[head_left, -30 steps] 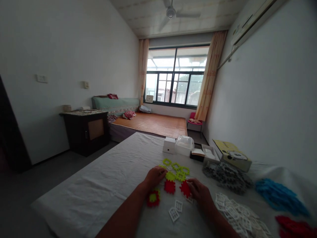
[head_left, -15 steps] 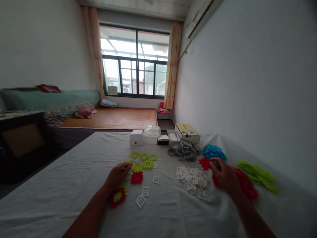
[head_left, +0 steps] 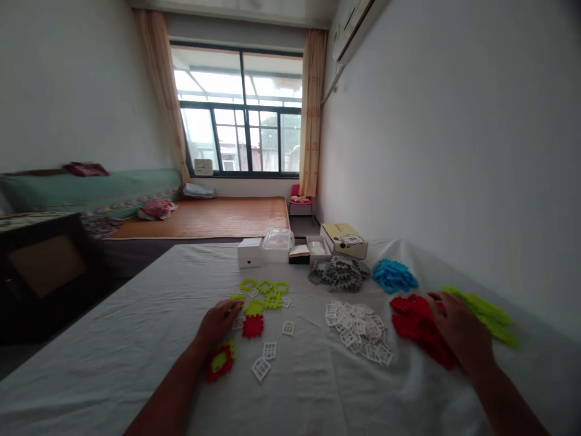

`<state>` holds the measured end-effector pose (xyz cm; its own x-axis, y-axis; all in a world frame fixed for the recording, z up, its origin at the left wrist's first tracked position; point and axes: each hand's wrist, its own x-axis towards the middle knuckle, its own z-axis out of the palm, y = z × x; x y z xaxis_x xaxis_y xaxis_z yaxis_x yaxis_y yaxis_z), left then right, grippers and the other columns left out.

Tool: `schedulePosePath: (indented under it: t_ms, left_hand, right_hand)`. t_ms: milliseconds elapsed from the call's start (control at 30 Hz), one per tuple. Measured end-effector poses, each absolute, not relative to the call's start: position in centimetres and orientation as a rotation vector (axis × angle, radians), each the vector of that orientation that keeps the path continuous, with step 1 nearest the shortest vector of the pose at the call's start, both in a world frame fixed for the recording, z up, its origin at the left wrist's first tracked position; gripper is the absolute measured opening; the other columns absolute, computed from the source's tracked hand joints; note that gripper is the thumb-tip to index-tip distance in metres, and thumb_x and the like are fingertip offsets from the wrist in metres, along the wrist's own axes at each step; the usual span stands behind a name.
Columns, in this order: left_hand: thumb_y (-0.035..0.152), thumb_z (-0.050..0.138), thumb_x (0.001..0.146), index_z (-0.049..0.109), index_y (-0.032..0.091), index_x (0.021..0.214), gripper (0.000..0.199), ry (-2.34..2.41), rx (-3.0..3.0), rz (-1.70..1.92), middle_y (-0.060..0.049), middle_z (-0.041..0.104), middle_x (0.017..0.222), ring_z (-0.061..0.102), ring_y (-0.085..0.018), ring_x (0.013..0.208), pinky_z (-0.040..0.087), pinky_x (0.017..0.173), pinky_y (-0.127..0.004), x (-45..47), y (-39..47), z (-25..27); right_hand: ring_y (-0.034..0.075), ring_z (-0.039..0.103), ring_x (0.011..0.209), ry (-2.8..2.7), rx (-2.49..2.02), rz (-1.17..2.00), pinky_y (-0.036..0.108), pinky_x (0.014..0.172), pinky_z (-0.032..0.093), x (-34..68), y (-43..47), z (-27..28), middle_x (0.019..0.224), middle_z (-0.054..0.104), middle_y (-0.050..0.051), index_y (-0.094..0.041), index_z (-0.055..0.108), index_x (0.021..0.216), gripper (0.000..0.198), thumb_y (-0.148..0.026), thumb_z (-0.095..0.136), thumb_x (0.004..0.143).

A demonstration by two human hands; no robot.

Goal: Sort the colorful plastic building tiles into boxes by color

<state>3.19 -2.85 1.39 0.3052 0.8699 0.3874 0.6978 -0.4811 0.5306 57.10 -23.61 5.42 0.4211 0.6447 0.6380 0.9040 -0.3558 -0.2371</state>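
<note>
My left hand (head_left: 221,321) rests at the left with its fingers bent and close together; what is under the fingertips is hidden. Beside it lie a lime-green toothed building tile (head_left: 255,307), a red toothed tile (head_left: 253,326) and several lime-green frames (head_left: 265,287). Nearer me sits a red and lime-green piece (head_left: 220,362). Over the right edge of a pile of red toothed tiles (head_left: 415,322), my right hand (head_left: 460,327) is open, fingers stretched and slightly apart. No tile shows in it. A lime-green pile (head_left: 494,321) lies just beyond.
White window-shaped lattice pieces (head_left: 358,330) form a heap at centre right, with several loose ones (head_left: 261,369) nearer the left. Grey toothed pieces (head_left: 340,274) and blue ones (head_left: 394,275) lie behind. A yellow box (head_left: 344,241), a clear container (head_left: 278,244) and a white box (head_left: 249,253) line the far edge.
My right hand has moved right and no longer shows the red tile it held; it is now over the red pile's right side. My left hand has barely moved. The view has shifted slightly.
</note>
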Motion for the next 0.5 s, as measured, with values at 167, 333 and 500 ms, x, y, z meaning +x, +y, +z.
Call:
schedulePosePath:
  t_ms: [167,333,500]
  left_hand:
    - [0.036,0.044,0.088,0.07,0.022,0.099,0.031,1.489,2.323,1.012,-0.004,0.07,0.101,0.062,-0.019,0.098,0.047,0.09,-0.032,3.0,-3.2,1.6]
    - [0.024,0.049,0.086,0.069,0.021,0.101,0.025,1.566,2.349,0.976,-0.005,0.069,0.104,0.058,-0.02,0.102,0.043,0.094,-0.033,2.2,-3.1,1.3]
    - [0.021,0.051,0.085,0.07,0.024,0.099,0.024,1.507,2.377,0.921,-0.002,0.07,0.099,0.059,-0.018,0.097,0.044,0.09,-0.029,2.3,-3.4,1.2]
  right_hand:
    - [0.017,0.063,0.076,-1.809,-1.756,-0.022,0.03,0.073,0.049,43.2,-20.1,6.5,0.101,0.066,0.006,-0.023,0.061,0.103,0.033,-0.043,0.039,0.088]
    - [0.021,0.056,0.105,-2.355,-1.388,0.299,0.033,0.091,0.044,29.5,-16.8,7.4,0.112,0.065,0.005,-0.025,0.061,0.112,0.029,-0.03,0.045,0.088]
    - [0.027,0.047,0.118,-2.44,-1.4,0.233,0.041,0.098,0.037,23.2,-12.7,4.9,0.132,0.054,0.007,-0.026,0.054,0.125,0.044,-0.028,0.057,0.081]
